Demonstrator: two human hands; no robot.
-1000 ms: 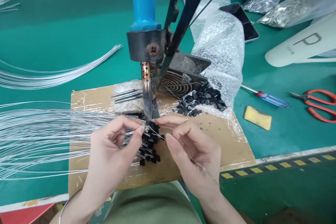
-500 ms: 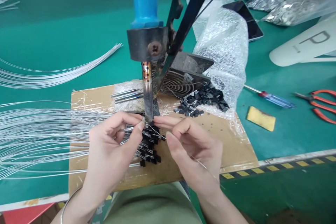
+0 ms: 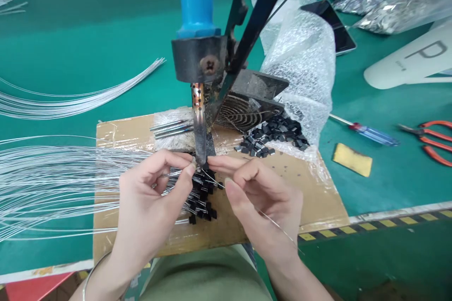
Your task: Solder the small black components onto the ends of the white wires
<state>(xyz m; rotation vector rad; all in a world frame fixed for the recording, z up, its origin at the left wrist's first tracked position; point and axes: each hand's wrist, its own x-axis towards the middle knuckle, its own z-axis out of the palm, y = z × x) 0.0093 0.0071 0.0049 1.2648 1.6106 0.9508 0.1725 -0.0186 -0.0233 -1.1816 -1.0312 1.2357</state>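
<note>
A soldering iron (image 3: 199,127) with a blue handle points straight down, clamped in a black stand. Just left of its tip, my left hand (image 3: 155,197) has thumb and index finger pinched on something small, mostly hidden by the fingertips. My right hand (image 3: 264,202) is closed around a thin solder wire (image 3: 213,180), which runs from near the tip past the thumb and out below the palm. Its stretched fingertips meet the tip's right side. Beneath both hands lie white wires (image 3: 63,174) with black ends (image 3: 203,197) on a cardboard sheet (image 3: 282,197).
Behind the iron sits a round-grilled fan (image 3: 243,110). Loose black pieces (image 3: 271,136) are heaped on bubble wrap (image 3: 300,66). To the right lie a screwdriver (image 3: 374,134), a yellow sponge (image 3: 352,160) and red-handled cutters (image 3: 434,138). Another wire bundle (image 3: 106,99) lies back left.
The right hand has shifted very slightly right, and the solder wire's tail reaches a little lower past the wrist. My left hand keeps its pinch at the tip.
</note>
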